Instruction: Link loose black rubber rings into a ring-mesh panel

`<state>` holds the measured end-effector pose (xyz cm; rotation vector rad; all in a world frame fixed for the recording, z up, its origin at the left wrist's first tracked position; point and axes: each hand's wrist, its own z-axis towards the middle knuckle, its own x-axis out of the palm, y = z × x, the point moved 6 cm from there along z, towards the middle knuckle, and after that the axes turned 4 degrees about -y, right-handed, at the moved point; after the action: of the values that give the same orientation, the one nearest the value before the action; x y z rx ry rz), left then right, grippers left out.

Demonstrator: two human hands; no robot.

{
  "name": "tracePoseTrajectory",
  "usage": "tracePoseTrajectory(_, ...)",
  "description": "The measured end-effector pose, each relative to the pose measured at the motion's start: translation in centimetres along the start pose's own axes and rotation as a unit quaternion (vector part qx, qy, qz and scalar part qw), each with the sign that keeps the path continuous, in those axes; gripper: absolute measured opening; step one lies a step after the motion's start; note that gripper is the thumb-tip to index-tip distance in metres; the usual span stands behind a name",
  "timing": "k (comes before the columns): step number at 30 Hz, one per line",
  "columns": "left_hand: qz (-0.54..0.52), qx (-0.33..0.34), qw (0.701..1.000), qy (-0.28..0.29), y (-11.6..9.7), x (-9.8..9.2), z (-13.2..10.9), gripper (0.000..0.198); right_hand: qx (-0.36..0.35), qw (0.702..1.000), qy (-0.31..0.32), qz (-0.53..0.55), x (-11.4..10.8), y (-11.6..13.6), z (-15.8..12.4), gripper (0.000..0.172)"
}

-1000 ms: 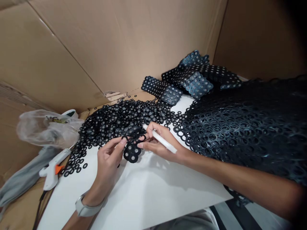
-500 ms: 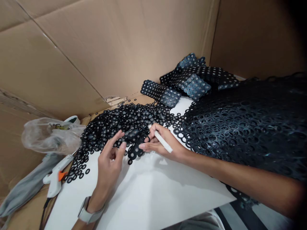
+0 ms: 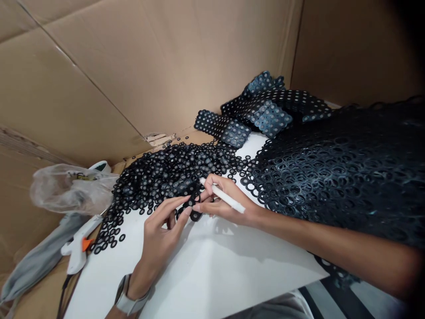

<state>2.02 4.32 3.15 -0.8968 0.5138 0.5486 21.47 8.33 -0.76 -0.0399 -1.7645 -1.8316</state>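
My left hand (image 3: 162,237) is closed in a pinch on a small cluster of black rings (image 3: 195,216), thumb and fingertips at its left side. From the right, my right hand (image 3: 237,197) also has its fingertips on the cluster. A white pen-like stick (image 3: 228,199) lies across that hand, held by the curled fingers, its tip pointing at the rings. Just behind both hands spreads a heap of loose black rings (image 3: 162,173). Part of the cluster is hidden by my fingers.
A large sheet of joined black rings (image 3: 332,177) covers the right side. Folded ring strips (image 3: 270,119) lie at the back. To the left are a white glue gun (image 3: 77,259), a clear plastic bag (image 3: 69,190) and grey cloth (image 3: 43,257). A white board (image 3: 212,270) lies beneath; cardboard walls (image 3: 199,57) rise behind.
My left hand has moved right and closed its fingertips on the ring cluster; before, its fingers were apart. The white stick has shifted slightly in my right hand.
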Motion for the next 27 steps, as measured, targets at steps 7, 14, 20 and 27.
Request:
tracePoseTrajectory(7,-0.025,0.005,0.999,0.021,0.2,-0.2,0.0,0.02,0.0,1.0,0.01,-0.013,0.1,0.1,-0.4,0.054)
tracePoseTrajectory(14,-0.103,-0.128,0.986,0.041,1.1,0.5,-0.4,0.032,0.016,0.999,0.012,-0.03,1.2,0.1,-0.9,0.053)
tracePoseTrajectory(20,-0.092,-0.251,0.949,-0.169,5.2,-3.5,0.8,0.04,-0.018,0.996,-0.032,-0.085,0.8,0.8,-0.8,0.037)
tracePoseTrajectory(27,0.087,-0.128,0.981,-0.117,5.4,-4.4,1.8,0.039,-0.031,0.988,-0.049,-0.146,0.2,1.0,-0.7,0.035)
